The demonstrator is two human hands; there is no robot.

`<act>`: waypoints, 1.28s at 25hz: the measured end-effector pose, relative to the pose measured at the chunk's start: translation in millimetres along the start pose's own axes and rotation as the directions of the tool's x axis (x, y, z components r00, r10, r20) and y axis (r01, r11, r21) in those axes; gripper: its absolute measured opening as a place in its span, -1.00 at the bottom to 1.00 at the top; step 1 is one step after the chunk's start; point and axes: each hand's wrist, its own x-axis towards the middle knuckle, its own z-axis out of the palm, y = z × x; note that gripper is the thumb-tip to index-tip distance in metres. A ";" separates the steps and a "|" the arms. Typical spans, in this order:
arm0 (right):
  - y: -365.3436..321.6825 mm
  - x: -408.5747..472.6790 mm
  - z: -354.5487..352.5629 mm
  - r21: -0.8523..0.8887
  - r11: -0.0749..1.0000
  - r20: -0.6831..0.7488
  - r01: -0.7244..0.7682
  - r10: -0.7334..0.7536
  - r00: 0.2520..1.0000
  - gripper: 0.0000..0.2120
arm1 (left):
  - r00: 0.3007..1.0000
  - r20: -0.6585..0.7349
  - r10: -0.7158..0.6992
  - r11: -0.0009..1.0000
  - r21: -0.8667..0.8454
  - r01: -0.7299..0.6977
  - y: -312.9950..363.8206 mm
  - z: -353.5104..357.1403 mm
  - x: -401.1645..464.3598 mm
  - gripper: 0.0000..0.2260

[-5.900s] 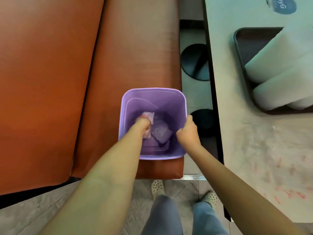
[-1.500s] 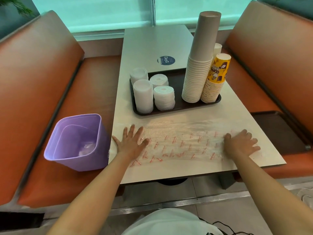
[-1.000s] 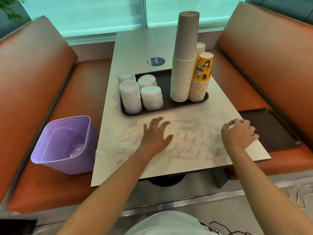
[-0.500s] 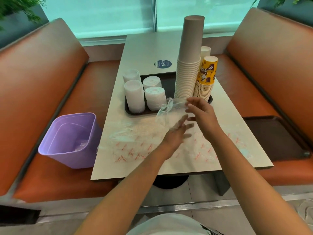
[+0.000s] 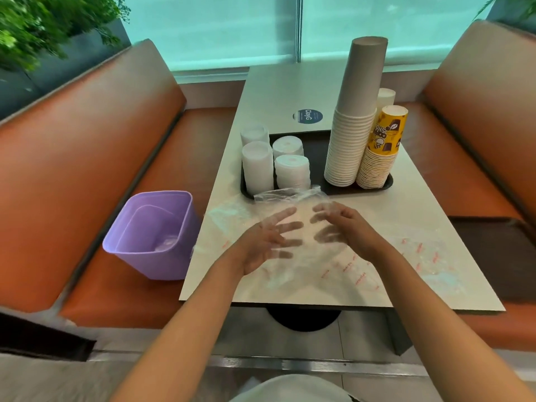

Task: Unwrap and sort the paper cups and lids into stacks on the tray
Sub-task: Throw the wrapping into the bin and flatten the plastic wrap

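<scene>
On the dark tray point(image 5: 316, 158) stand a tall stack of brown paper cups point(image 5: 352, 134), a shorter stack of yellow printed cups point(image 5: 381, 152) and several stacks of white lids point(image 5: 258, 166). A clear plastic wrapper point(image 5: 348, 265) with red print lies on the table in front of the tray, its far edge lifted and crumpled. My left hand point(image 5: 262, 246) and my right hand point(image 5: 352, 230) face each other over the wrapper. The film covers their fingers. The left fingers are spread and straight. The right fingers curve, blurred behind the film.
A purple bin point(image 5: 153, 236) with crumpled plastic inside sits on the left orange bench point(image 5: 95, 175). A second dark tray point(image 5: 493, 250) lies on the right bench. The white table point(image 5: 290, 91) runs toward the window, with a blue round sticker point(image 5: 307, 116) on it.
Earlier my hands were at the bin, then pressed flat on the wrapper's two ends. My right hand carried its end over toward the left, and both hands now meet at the middle.
</scene>
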 end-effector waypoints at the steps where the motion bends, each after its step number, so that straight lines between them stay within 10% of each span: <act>1: -4.9 2.7 2.8 0.018 1.000 -0.022 0.013 -0.012 1.000 -0.87 | 1.000 0.009 -0.012 1.000 0.024 0.011 0.6 -2.1 -3.4 -0.48; 6: -24.0 9.8 12.1 -0.095 0.988 -0.157 0.124 -0.138 0.978 -0.79 | 0.982 -0.180 0.064 0.978 0.206 -0.026 5.6 1.2 -8.1 -0.45; 8: -24.1 9.2 20.3 -0.268 0.954 -0.213 0.132 -0.192 0.958 -0.83 | 0.746 -0.482 0.459 0.860 0.453 -0.237 11.1 4.4 -8.4 -0.44; 10: -20.6 10.7 27.3 -0.330 0.934 -0.248 0.135 -0.224 0.942 -0.88 | 0.441 -0.355 0.824 0.504 0.816 -0.285 17.4 9.3 -7.3 -0.55; 11: -19.0 11.1 29.6 -0.355 0.923 -0.253 0.150 -0.249 0.935 -0.89 | 0.403 -0.221 0.888 0.337 0.910 -0.243 21.0 14.5 -6.7 -0.61; 14: -17.1 11.8 33.5 -0.412 0.893 -0.251 0.182 -0.303 0.920 -0.89 | 0.573 -0.019 0.820 0.143 0.974 -0.173 22.0 27.2 -4.5 -0.71; 19: -15.9 9.2 32.6 -0.486 0.853 -0.214 0.192 -0.329 0.920 -0.86 | 0.584 -0.107 0.805 0.236 0.960 -0.148 15.7 23.1 -1.5 -0.92; 24: -11.9 6.3 27.8 -0.526 0.830 -0.205 0.186 -0.336 0.919 -0.85 | 0.757 -0.582 0.297 0.948 0.273 -0.162 42.3 32.0 0.0 -0.75; 29: -10.6 3.7 23.1 -0.549 0.803 -0.149 0.234 -0.369 0.917 -0.82 | 0.774 -0.387 0.501 0.632 0.775 -0.022 41.0 33.5 -5.0 -0.76; 32: -10.4 2.5 24.8 -0.565 0.784 -0.130 0.256 -0.392 0.911 -0.82 | 0.795 -0.372 0.478 0.649 0.760 -0.034 42.3 29.1 2.4 -0.79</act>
